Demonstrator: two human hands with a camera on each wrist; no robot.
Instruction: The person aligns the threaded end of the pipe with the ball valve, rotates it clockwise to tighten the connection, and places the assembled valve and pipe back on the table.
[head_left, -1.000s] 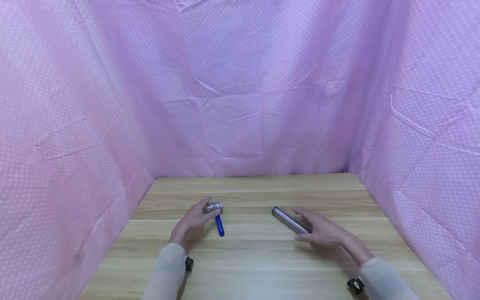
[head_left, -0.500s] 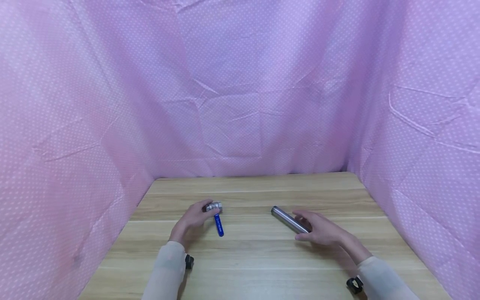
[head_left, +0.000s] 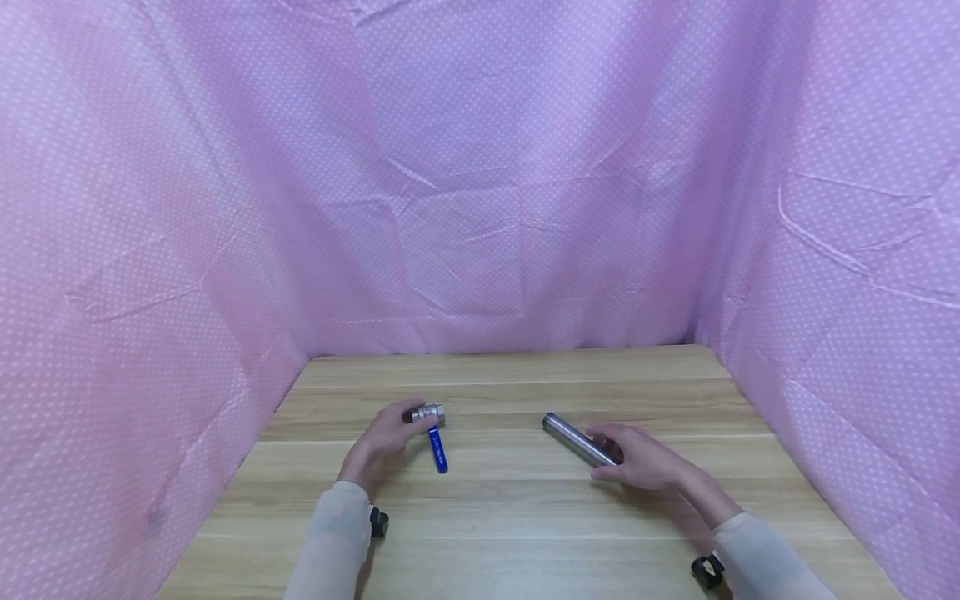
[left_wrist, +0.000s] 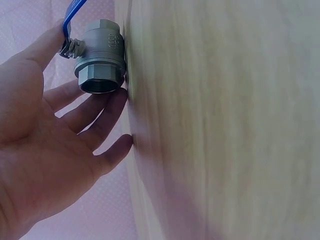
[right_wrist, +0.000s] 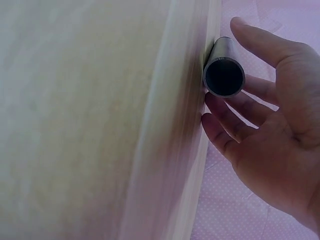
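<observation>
Head view, listed from the person outward. Item: a pair of pale cloth sleeves point(head_left: 330, 537), entering at the lower edge, with a small black fitting point(head_left: 380, 523) beside each cuff. Item: one light, wood-grained tabletop point(head_left: 487, 525), on which the pieces lie. Item: the right hand point(head_left: 645, 458), fingers loosely curved, thumb and index parted across one straight, hollow, grey metal tube point(head_left: 576, 439). Its wrist view shows the thumb standing off the tube, the other fingers touching it or close beside it; no firm grip appears. The tube lies slantwise, near end between thumb and fingers, far end pointing ahead and to the left. Item: the left hand point(head_left: 386, 437), likewise slack, cupped about one grey metal ball valve with hexagonal ends point(head_left: 429, 412); thumb by the stem, fingers beyond. Whether they bear on it, I cannot tell. Its flat blue lever handle point(head_left: 438, 450) points back toward the person. Valve and tube lie well apart. Item, farthest: pink-lilac cloth with white dots point(head_left: 480, 167), creased, hung behind and at both sides.

Changes noted: over the last second the fingers of both hands have settled closer about their pieces; valve and tube lie where they lay. My reading: each hand is placed at its own piece, neither piece lifted.
</observation>
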